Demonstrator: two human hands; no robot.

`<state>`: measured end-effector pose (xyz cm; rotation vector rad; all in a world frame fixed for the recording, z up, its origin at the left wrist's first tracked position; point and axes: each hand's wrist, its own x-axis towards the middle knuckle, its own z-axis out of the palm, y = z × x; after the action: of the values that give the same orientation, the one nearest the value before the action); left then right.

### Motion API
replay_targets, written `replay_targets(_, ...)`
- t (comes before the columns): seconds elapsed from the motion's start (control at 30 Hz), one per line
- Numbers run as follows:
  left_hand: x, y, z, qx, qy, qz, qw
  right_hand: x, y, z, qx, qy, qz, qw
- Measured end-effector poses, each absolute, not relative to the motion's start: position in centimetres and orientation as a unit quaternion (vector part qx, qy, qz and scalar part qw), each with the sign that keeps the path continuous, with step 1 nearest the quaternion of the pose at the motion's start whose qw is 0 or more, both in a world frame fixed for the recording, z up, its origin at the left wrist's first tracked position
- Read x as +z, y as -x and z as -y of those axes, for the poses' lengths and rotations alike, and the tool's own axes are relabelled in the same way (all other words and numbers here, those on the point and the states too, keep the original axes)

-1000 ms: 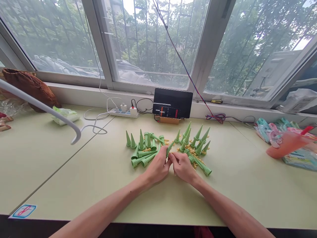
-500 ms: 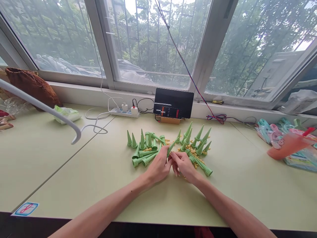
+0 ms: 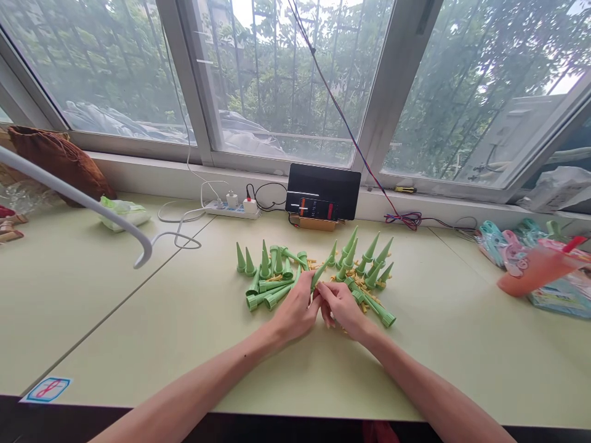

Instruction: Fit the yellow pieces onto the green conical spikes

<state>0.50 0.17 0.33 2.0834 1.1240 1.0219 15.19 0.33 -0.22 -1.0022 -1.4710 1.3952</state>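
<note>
My left hand (image 3: 298, 306) is closed round a green watering spike (image 3: 320, 274), whose tip points up and to the right. Against its lower end, my right hand (image 3: 342, 305) is pinched together, and its fingertips touch those of the left. Whatever sits between the right fingertips is hidden. On the left lie several green spikes (image 3: 277, 280), some upright on their caps and some on their sides. More spikes (image 3: 369, 261) stand to the right, with small yellow plastic pieces (image 3: 351, 274) scattered among them. Two spikes (image 3: 378, 309) lie beside my right wrist.
A black tablet (image 3: 323, 187) leans behind the spikes, a phone (image 3: 316, 209) before it. A power strip (image 3: 233, 210) with white cables lies left of them. At far right a red-orange drink cup (image 3: 535, 271) tilts near bagged clips (image 3: 496, 240). A grey-white curved rod (image 3: 92, 197) crosses the left.
</note>
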Motion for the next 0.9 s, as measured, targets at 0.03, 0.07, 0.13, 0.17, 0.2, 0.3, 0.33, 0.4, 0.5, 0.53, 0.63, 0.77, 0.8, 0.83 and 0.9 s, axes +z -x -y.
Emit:
replay_targets(0.03,0.36,-0.51,-0.17,0.380,-0.776,-0.419,0.278,-0.23,-15.21,-0.36,0.565,0.400,0.584,0.423)
replay_targets(0.07,0.38,-0.53,-0.16,0.379,-0.777,-0.420,0.278,-0.25,-15.24,-0.39,0.571,0.400,0.580,0.422)
replay_targets(0.13,0.42,-0.54,-0.15,0.375,-0.777,-0.423,0.279,-0.29,-15.31,-0.47,0.578,0.395,0.576,0.422)
replay_targets(0.17,0.43,-0.55,-0.15,0.373,-0.776,-0.425,0.278,-0.32,-15.35,-0.50,0.581,0.392,0.575,0.423)
replay_targets(0.2,0.44,-0.55,-0.15,0.372,-0.776,-0.427,0.278,-0.35,-15.38,-0.53,0.582,0.389,0.574,0.424)
replay_targets(0.3,0.43,-0.55,-0.14,0.368,-0.776,-0.431,0.277,-0.44,-15.43,-0.57,0.590,0.384,0.570,0.425)
replay_targets(0.33,0.42,-0.55,-0.14,0.368,-0.776,-0.432,0.276,-0.44,-15.42,-0.56,0.592,0.383,0.568,0.425)
replay_targets(0.4,0.43,-0.55,-0.14,0.370,-0.776,-0.431,0.272,-0.41,-15.36,-0.51,0.594,0.382,0.566,0.426)
replay_targets(0.5,0.46,-0.54,-0.17,0.375,-0.779,-0.428,0.266,-0.28,-15.21,-0.38,0.591,0.385,0.566,0.428)
replay_targets(0.53,0.45,-0.52,-0.18,0.377,-0.779,-0.427,0.264,-0.23,-15.16,-0.34,0.588,0.387,0.567,0.428)
replay_targets(0.63,0.34,-0.44,-0.24,0.381,-0.780,-0.424,0.257,-0.16,-15.08,-0.29,0.576,0.390,0.577,0.428)
replay_targets(0.77,0.12,-0.34,-0.30,0.371,-0.787,-0.424,0.253,-0.11,-15.05,-0.23,0.560,0.394,0.589,0.430)
replay_targets(0.8,0.08,-0.32,-0.31,0.371,-0.787,-0.424,0.253,-0.09,-15.03,-0.20,0.558,0.395,0.590,0.430)
replay_targets(0.83,0.05,-0.32,-0.32,0.372,-0.787,-0.424,0.252,-0.07,-15.01,-0.16,0.556,0.397,0.590,0.429)
replay_targets(0.9,-0.02,-0.31,-0.35,0.377,-0.786,-0.421,0.249,-0.04,-14.98,-0.09,0.552,0.401,0.593,0.428)
